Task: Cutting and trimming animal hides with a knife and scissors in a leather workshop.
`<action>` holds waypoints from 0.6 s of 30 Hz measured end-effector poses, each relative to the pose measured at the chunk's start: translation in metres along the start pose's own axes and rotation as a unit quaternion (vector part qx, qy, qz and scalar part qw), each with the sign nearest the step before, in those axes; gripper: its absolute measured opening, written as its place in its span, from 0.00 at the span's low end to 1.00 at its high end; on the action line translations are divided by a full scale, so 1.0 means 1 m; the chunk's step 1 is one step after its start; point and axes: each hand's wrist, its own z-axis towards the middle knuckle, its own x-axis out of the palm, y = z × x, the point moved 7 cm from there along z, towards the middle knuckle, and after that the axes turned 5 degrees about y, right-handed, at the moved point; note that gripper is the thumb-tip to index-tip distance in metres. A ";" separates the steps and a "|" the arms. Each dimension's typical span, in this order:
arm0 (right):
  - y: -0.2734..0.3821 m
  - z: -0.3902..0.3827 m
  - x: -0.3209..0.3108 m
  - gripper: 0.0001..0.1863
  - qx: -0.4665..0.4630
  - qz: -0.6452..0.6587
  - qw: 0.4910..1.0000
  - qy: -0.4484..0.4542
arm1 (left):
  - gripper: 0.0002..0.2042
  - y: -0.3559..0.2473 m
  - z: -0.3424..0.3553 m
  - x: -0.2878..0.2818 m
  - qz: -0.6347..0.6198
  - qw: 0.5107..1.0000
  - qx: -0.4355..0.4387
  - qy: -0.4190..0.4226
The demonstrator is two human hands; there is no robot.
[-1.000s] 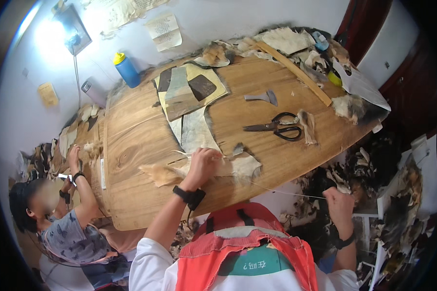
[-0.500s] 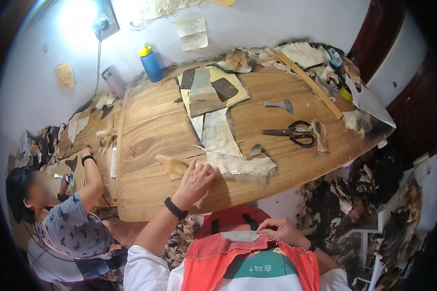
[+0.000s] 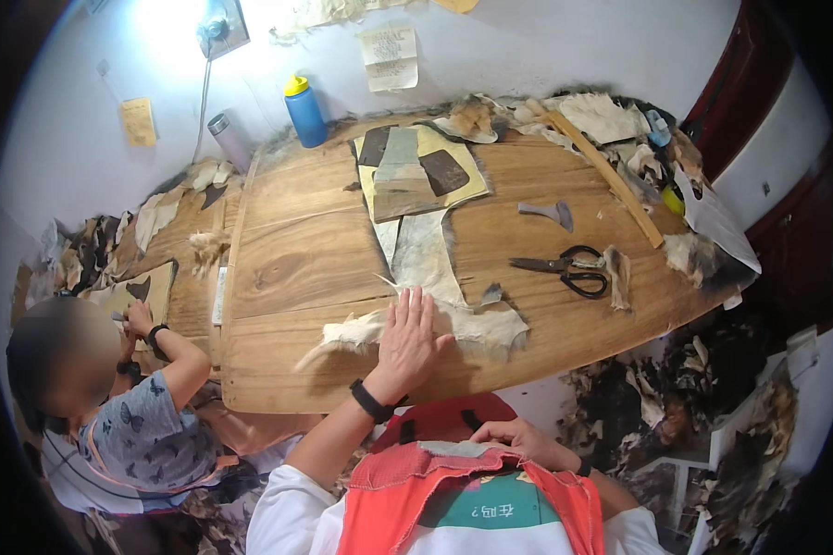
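Note:
My left hand lies palm down on the lower part of a pale animal pelt, with its fingers stretched out. The pelt's leather side faces up, and a strip spreads out to the left of the hand. On the pelt's far end sits a yellow pattern sheet with dark brown and translucent pieces. My right hand stays low by my body, at the top of the red apron. Its fingers are curled; what they hold, if anything, is hidden.
Black-handled scissors, a grey blade-like tool and a fur scrap lie right. A wooden strip and fur pieces line the far right. A blue bottle stands at the back. A co-worker sits left.
My left hand has gone from curled fingers at the pelt's near edge to lying flat on it. The pelt's left strip, furry side up before, now shows its pale side.

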 end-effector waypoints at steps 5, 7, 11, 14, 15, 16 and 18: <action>0.011 0.000 -0.028 0.12 0.006 -0.017 1.000 0.004 | 0.45 -0.008 0.006 0.027 -0.031 0.990 -0.004 0.134; 0.021 0.000 -0.048 0.15 -0.004 -0.132 0.991 0.006 | 0.45 -0.009 0.007 0.027 -0.039 0.989 -0.003 0.141; 0.072 0.002 -0.114 0.24 -0.164 -0.379 0.910 -0.026 | 0.44 -0.016 0.010 0.014 -0.037 0.986 -0.019 0.161; 0.122 0.025 -0.189 0.24 -0.097 -0.486 0.859 -0.131 | 0.43 -0.021 0.014 0.015 -0.028 0.988 -0.059 0.143; 0.143 0.040 -0.210 0.24 -0.101 -0.453 0.874 -0.145 | 0.43 -0.025 0.016 0.014 -0.033 0.991 -0.063 0.116; 0.155 0.064 -0.225 0.24 -0.070 -0.410 0.900 -0.125 | 0.43 -0.026 0.014 0.018 -0.033 0.990 -0.078 0.116; 0.173 0.118 -0.246 0.24 -0.064 -0.364 0.924 -0.102 | 0.41 -0.027 0.010 0.029 -0.055 0.982 -0.097 0.151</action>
